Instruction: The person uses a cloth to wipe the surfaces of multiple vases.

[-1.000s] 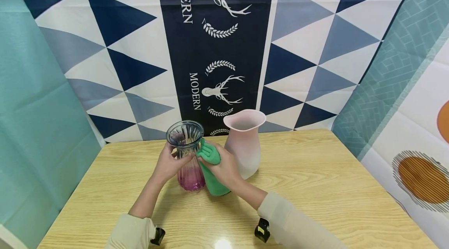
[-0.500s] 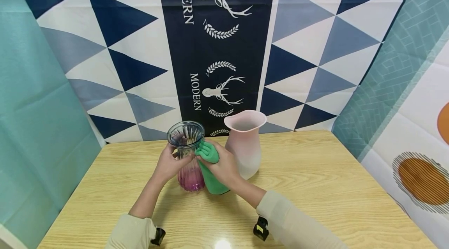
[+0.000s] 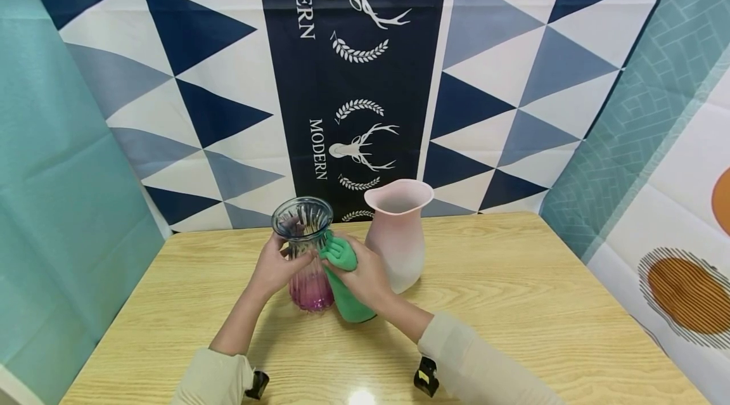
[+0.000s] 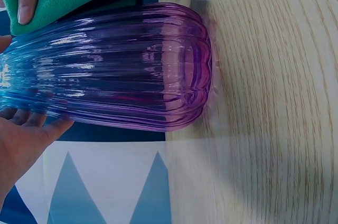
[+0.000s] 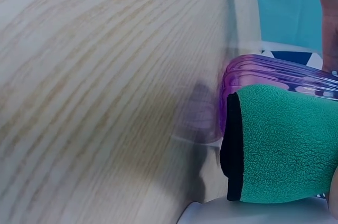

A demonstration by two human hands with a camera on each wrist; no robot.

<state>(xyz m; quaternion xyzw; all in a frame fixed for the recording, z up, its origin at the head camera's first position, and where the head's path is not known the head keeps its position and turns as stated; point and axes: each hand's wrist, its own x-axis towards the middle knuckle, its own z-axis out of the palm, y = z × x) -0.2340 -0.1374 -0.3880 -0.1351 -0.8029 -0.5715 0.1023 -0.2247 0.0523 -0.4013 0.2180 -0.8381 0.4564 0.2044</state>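
A ribbed glass vase [image 3: 310, 291], blue at the rim and purple-pink at its base, stands upright on the table. My left hand [image 3: 276, 269] grips its neck from the left, thumb across the front. On the vase's right side, my right hand [image 3: 367, 272] holds a bunched green cloth [image 3: 349, 300] against the glass just below the rim. The cloth [image 5: 288, 145] hangs down beside the vase, its black edge lowest, in the right wrist view. In the left wrist view, fingers of my left hand [image 4: 26, 145] touch the neck of the vase [image 4: 116, 68].
Just behind my right hand stands a pink-and-white vase [image 3: 399, 246] with a wavy rim. The wooden table [image 3: 502, 303] ends at a patterned cloth backdrop [image 3: 217, 101], with a teal curtain [image 3: 63, 202] at the left.
The right hand and the green cloth have shifted very slightly, the cloth's lower end a little down and right. The left hand and both vases look unmoved.
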